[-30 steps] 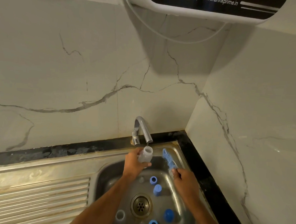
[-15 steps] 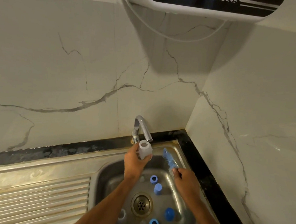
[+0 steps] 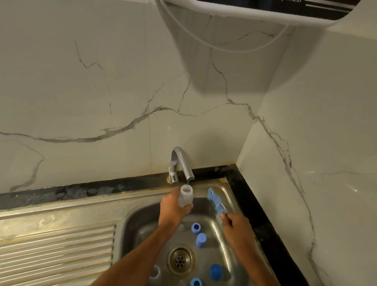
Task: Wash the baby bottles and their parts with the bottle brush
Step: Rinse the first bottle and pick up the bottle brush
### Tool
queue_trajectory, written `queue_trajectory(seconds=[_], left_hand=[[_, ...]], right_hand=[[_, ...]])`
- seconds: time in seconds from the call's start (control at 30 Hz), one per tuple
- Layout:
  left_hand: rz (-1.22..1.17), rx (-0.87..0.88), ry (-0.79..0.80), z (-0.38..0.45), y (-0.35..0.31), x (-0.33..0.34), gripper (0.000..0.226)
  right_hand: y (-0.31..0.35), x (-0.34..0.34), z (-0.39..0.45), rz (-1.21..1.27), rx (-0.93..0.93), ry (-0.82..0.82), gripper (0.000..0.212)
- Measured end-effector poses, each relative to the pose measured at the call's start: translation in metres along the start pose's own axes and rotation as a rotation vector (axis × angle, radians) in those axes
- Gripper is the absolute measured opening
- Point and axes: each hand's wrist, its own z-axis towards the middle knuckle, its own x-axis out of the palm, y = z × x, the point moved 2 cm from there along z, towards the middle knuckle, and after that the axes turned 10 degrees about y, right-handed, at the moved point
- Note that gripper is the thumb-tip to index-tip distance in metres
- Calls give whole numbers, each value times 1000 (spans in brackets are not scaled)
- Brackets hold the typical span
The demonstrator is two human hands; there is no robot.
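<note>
My left hand [image 3: 172,207] grips a small translucent baby bottle [image 3: 185,195] upright, its open mouth right under the spout of the chrome tap [image 3: 182,164]. A thin stream of water runs from the spout into it. To the right, my right hand [image 3: 236,227] holds the handle of a blue bottle brush [image 3: 215,201], bristles pointing up and away over the basin. Several blue bottle parts lie on the sink floor: a ring [image 3: 195,228], a cap [image 3: 201,239], a dome cap [image 3: 215,272] and another ring [image 3: 195,285].
The steel sink [image 3: 133,223] has a drain [image 3: 179,260] in the middle and a pale ring [image 3: 155,272] beside my left forearm. A ribbed draining board [image 3: 46,253] lies to the left. Marble walls close in behind and right; a white appliance [image 3: 266,7] hangs overhead.
My left hand raised the bottle to the spout and turned it upright, mouth up under the water. The right hand with the brush barely moved.
</note>
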Motion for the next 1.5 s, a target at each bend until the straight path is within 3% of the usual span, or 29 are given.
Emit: queue_trajectory(seconds=[0.13, 0.23, 0.5, 0.6, 0.87, 0.97, 1.1, 1.2, 1.27, 1.37, 1.5], left_hand=[[-27, 12, -75, -2, 1, -2, 58], [26, 14, 13, -1, 0, 1, 56], [-27, 27, -67, 0, 1, -1, 52], [35, 18, 42, 0, 1, 1, 47], [-36, 56, -102, -2, -6, -4, 49], [6, 61, -11, -2, -8, -2, 46], [-55, 53, -123, -5, -8, -4, 51], [18, 39, -3, -3, -7, 0, 49], [3, 41, -75, -4, -4, -2, 52], [25, 24, -20, -3, -5, -1, 48], [-17, 49, -91, -3, -10, -4, 48]], right_hand=[[-1, 0, 1, -22, -18, -1, 42], [-3, 1, 2, -33, -4, 0, 42], [2, 1, 1, -55, -11, 3, 42], [-1, 2, 2, -61, -17, -4, 41], [-3, 3, 0, -57, -3, -2, 42], [-3, 2, 0, -51, -4, -11, 43], [0, 2, 1, -58, -6, -8, 42], [-2, 3, 2, -97, 2, 1, 42], [-3, 4, 1, -89, -2, 4, 42], [-1, 2, 0, -81, -9, 3, 42], [1, 2, -2, -54, -9, -4, 41]])
